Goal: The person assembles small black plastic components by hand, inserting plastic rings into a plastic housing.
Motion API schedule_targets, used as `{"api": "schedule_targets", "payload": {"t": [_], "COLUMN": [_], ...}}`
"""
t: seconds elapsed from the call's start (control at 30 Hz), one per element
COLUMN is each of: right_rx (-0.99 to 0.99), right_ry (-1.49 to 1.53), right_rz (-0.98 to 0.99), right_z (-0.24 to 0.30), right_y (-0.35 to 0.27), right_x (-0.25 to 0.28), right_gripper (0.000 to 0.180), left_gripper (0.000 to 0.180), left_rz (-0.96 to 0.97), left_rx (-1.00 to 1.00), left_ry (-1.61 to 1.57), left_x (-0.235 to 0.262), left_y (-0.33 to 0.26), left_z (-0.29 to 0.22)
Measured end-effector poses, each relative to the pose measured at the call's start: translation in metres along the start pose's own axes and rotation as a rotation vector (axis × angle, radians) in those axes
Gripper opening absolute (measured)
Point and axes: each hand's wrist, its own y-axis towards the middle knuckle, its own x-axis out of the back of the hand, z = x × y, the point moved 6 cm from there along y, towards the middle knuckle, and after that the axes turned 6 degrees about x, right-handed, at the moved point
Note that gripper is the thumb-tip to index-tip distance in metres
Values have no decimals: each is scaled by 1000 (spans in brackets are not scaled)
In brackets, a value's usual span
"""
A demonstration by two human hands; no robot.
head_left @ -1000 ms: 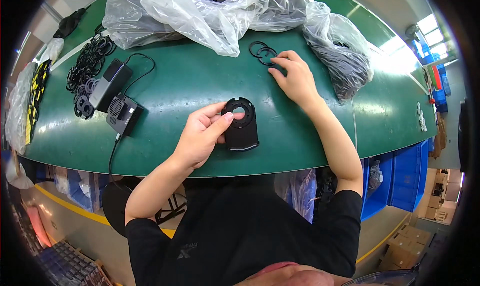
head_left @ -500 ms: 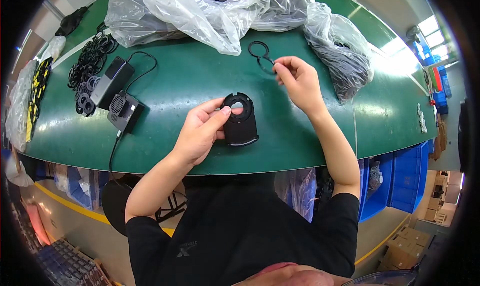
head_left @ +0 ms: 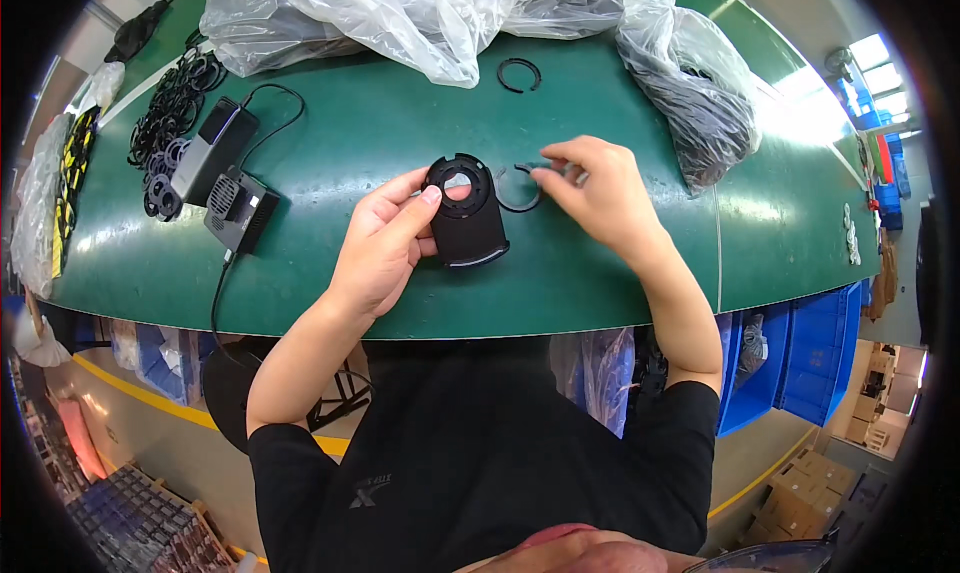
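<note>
My left hand (head_left: 375, 248) grips a flat black plastic housing (head_left: 472, 238) by its left side, the thumb on the rim of its round opening. The housing has a round end with notches facing away from me and a straight, lipped end towards me. Just right of it, my right hand (head_left: 600, 193) pinches a thin black split ring (head_left: 520, 210) between thumb and forefinger. This ring is slightly blurred and close to the housing; I cannot tell if they touch. Farther back on the green table (head_left: 350, 293) lies a second black split ring (head_left: 538, 74).
Large clear plastic bags (head_left: 400, 23) line the far side, and a bag of dark parts (head_left: 700, 123) lies at right. To the left are a dark box-shaped device (head_left: 240, 213) with a cable and a heap of black rings (head_left: 165, 123). Blue bins (head_left: 815, 363) stand below the right edge.
My right hand has drawn one ring away from the other and brought it nearer, beside the housing. The other ring stays on the table. My left hand still holds the housing.
</note>
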Motion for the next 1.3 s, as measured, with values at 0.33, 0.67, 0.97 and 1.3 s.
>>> {"api": "schedule_targets", "payload": {"t": [0.33,0.67,0.97,1.3], "right_rx": [217,322,466,463], "right_ry": [-7,250,86,24], "right_rz": [19,-282,-262,-300], "right_z": [26,64,78,83], "right_y": [-8,-14,-19,-22], "right_x": [-20,8,-7,-6], "right_gripper": [53,57,52,49], "left_gripper": [34,37,39,43], "left_rz": [18,96,147,124], "left_rx": [34,72,72,89], "left_ry": [32,-110,-55,-31], "left_x": [-4,-7,-11,-14], "left_y": [-1,0,-2,-4], "left_z": [6,8,8,5]}}
